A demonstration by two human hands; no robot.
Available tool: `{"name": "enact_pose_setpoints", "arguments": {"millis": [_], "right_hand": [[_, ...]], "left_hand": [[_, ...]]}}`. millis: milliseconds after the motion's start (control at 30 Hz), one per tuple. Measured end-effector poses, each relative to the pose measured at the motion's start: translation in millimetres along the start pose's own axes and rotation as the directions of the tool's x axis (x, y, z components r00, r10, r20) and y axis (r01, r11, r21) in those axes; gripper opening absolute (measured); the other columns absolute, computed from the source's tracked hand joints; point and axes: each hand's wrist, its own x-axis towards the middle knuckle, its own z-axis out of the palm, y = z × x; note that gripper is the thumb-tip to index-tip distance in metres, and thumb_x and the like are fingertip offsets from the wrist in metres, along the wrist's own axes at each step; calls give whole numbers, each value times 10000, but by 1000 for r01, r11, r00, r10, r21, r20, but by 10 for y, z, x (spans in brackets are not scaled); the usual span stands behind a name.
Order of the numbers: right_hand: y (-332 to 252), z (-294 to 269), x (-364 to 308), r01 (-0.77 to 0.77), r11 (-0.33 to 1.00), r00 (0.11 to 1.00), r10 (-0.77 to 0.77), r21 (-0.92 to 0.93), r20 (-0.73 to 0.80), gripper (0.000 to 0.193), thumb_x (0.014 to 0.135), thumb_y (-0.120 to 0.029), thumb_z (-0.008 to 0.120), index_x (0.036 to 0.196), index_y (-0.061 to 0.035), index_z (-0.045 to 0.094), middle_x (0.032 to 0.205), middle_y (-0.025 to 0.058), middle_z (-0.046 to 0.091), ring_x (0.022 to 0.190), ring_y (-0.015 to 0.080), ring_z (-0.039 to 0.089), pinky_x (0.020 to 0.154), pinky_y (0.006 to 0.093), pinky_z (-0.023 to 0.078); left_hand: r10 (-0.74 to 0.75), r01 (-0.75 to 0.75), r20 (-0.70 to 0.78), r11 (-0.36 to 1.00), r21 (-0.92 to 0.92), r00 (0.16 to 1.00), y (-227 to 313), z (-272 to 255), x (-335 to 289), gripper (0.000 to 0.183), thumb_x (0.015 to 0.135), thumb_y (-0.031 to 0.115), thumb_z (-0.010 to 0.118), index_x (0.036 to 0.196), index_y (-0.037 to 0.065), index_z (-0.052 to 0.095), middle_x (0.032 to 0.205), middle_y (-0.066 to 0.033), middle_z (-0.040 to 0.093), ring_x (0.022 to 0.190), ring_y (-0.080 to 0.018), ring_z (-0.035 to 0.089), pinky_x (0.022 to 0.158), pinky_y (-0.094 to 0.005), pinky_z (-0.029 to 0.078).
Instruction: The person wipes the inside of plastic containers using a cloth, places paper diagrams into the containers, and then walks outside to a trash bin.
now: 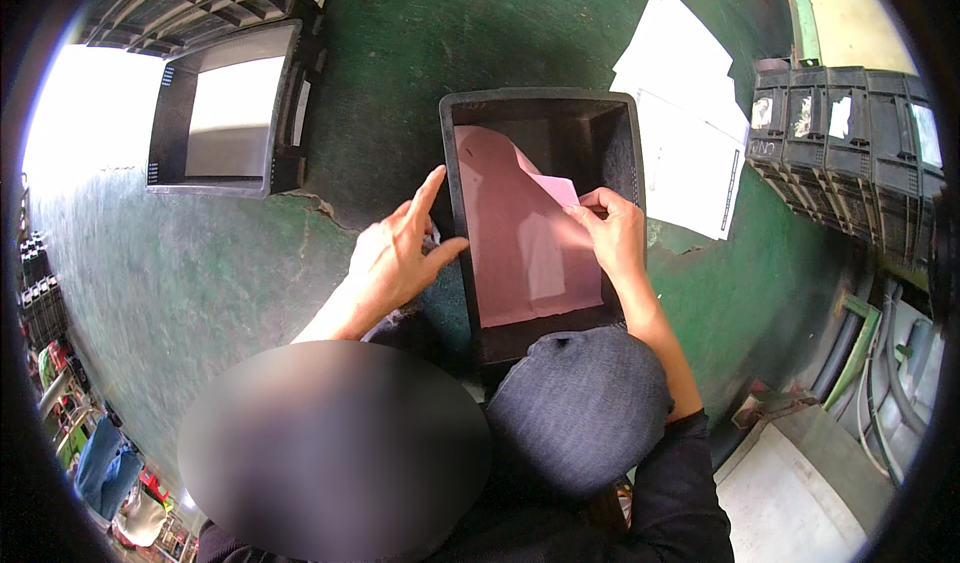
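Observation:
A black plastic crate (540, 97) stands in front of me on the green floor. Inside lies a large pink sheet (510, 248), with its upper right edge lifted and folded over. My right hand (620, 231) reaches over the crate's right wall and pinches that edge between thumb and fingers. Beside the left wall is my left hand (395, 255), fingers spread and thumb pointing toward the rim; it holds nothing. Whether its fingertips touch the rim, I cannot tell.
Several white sheets (690, 133) lie on the floor right of the crate. Stacked black crates (845, 128) stand at the far right. Another crate (285, 113) with a pale lining is at the upper left. My knee (580, 408) is close to the crate's near end.

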Motion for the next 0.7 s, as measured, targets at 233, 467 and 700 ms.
{"name": "enact_pose_setpoints", "arguments": {"millis": [233, 467, 700], "right_hand": [[17, -53, -7, -1, 1000, 998, 0, 24, 57, 148, 722, -113, 684, 740, 10, 603, 705, 103, 627, 647, 158, 608, 570, 273, 455], [134, -279, -28, 70, 996, 986, -61, 54, -157, 177, 832, -118, 597, 950, -23, 506, 733, 91, 609, 627, 138, 567, 564, 257, 442], [94, -567, -84, 163, 963, 970, -117, 212, -214, 156, 865, -72, 540, 998, 7, 548, 856, 40, 608, 790, 79, 531, 731, 210, 405]], "left_hand": [[222, -204, 102, 965, -162, 970, 435, -30, 227, 324, 754, 192, 615, 1033, 27, 601, 813, -156, 635, 784, -250, 633, 691, -331, 492], [115, 7, 371, 950, -311, 922, 420, 233, 280, 331, 787, 250, 582, 1016, 12, 607, 855, -149, 651, 810, -219, 634, 746, -301, 477], [74, 50, 333, 936, -349, 940, 315, 175, 230, 394, 766, 249, 604, 1094, 35, 560, 841, -122, 650, 802, -184, 618, 729, -294, 464]]}}
